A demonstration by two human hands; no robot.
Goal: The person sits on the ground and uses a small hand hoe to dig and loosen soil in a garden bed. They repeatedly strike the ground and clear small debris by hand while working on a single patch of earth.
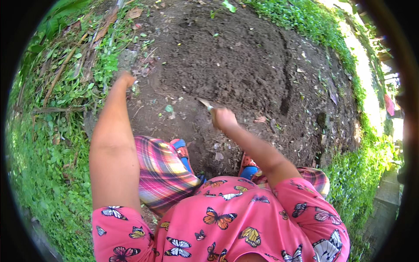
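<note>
My right hand [224, 118] is closed round the handle of a small pointed blade [205, 102], a knife or a trowel; which of the two I cannot tell. Its tip points up and left, at the near edge of a patch of loose dark soil [226, 62]. My left hand [127, 79] is at the left, beside a grey stone [127, 59] at the weedy border. Its fingers are curled and partly hidden, so whether it holds something cannot be made out.
Green weeds [49, 144] with dry stalks and a thin stick [62, 73] line the left. A dark stone [322, 120] lies on the soil at right. More greenery [304, 23] borders the top right. My sandalled feet [182, 150] are on the near ground.
</note>
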